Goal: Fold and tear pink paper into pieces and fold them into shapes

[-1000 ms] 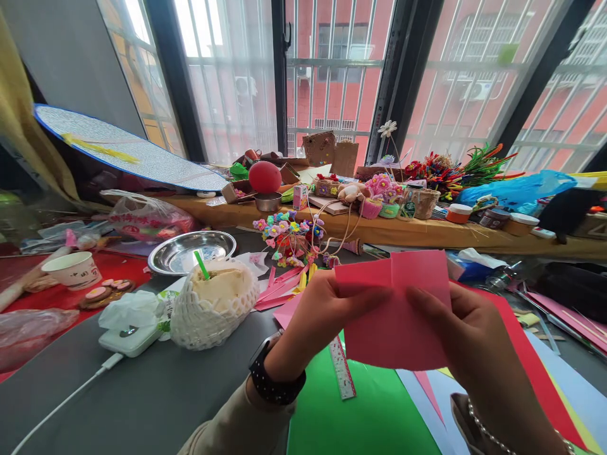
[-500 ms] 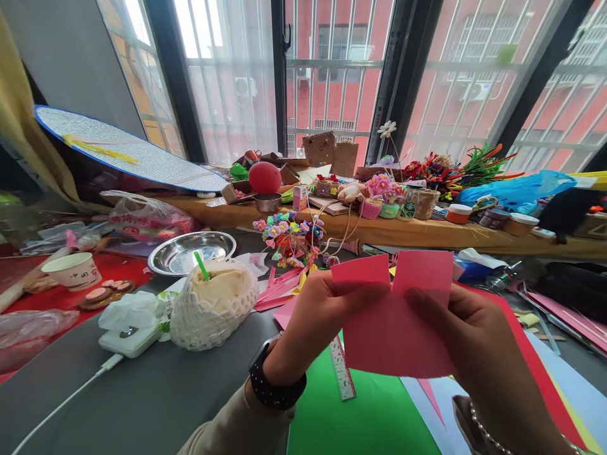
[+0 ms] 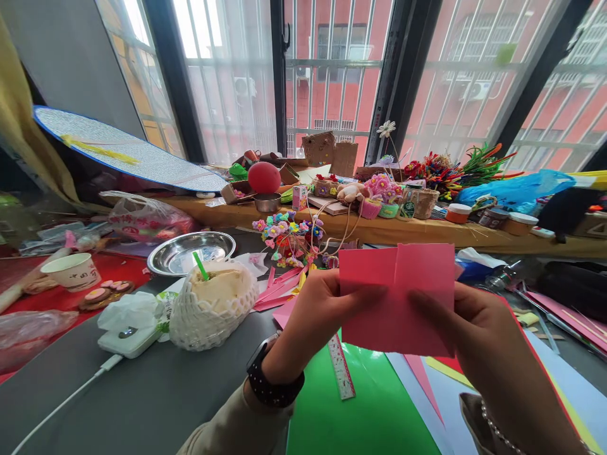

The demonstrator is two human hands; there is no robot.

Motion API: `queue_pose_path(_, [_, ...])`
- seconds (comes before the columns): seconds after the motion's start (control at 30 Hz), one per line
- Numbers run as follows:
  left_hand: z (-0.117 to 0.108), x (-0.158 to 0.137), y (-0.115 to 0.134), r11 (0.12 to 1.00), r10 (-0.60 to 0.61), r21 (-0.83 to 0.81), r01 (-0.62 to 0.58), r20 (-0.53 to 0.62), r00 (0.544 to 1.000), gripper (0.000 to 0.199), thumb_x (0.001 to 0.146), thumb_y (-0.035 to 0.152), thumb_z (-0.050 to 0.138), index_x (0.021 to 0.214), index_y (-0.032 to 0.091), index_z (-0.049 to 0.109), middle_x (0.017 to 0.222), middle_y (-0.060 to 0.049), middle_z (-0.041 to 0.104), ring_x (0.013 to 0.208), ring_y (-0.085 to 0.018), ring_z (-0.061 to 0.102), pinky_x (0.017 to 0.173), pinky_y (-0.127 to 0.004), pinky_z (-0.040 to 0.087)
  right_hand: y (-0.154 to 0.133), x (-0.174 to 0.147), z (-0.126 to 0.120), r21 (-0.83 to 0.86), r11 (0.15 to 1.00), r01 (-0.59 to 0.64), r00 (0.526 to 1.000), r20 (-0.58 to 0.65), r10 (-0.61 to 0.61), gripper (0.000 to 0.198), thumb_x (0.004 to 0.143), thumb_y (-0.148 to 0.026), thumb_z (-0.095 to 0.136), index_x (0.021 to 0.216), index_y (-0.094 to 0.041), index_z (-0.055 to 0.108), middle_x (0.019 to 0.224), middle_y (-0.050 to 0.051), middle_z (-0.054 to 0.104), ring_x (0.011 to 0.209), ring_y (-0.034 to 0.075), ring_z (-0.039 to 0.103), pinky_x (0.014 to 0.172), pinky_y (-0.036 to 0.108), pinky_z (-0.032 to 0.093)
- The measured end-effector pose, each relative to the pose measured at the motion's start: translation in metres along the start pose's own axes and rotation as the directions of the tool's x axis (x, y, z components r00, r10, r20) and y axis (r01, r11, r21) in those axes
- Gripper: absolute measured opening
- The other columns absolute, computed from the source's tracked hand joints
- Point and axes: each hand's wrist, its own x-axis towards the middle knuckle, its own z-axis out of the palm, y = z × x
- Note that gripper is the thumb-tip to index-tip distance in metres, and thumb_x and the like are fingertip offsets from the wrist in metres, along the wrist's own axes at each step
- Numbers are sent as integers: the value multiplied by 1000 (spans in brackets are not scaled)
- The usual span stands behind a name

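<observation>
A piece of pink paper (image 3: 396, 325) is held up between my two hands, with a slit running down from its top edge. My left hand (image 3: 327, 300) pinches the paper's left side, thumb across the front and fingers behind. On the right side my right hand (image 3: 467, 316) grips it the same way. The two flaps beside the slit now overlap slightly. Below the paper lie a green sheet (image 3: 360, 417) and a narrow patterned ruler (image 3: 342, 370). Pink paper strips (image 3: 279, 287) lie beyond my left hand.
Left of my hands stands a coconut in white foam netting (image 3: 213, 306) with a green straw. Behind it are a metal plate (image 3: 159, 259) and a bunch of small craft flowers (image 3: 287, 237). A white charger (image 3: 128, 338) trails a cable. Coloured sheets (image 3: 569, 373) lie at right.
The gap between the paper's two top flaps has closed, and they now overlap. The paper's lower edge has risen a little; both hands keep hold.
</observation>
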Motion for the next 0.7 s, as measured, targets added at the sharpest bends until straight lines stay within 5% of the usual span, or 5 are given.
queue_pose_path(0.4, [3,-2,0,999,23,-27,-24,-27,999,20,62,32,64,69,13,65,67,-2,62,57,-9,51,50,-17,38,7,4,1,78,997,-18,1000,27,16,24,58,-41,63,62,-17,64,56,3,63,50,17,57,41,22,43])
queue_pose_path(0.7, [-1,0,3,1000,-28,15,26,93,995,23,63,31,64,76,13,66,71,-4,64,63,-11,56,55,-19,42,3,2,1,13,1000,5,1000,21,-6,25,58,-41,64,67,-18,64,58,3,64,53,18,57,43,24,45])
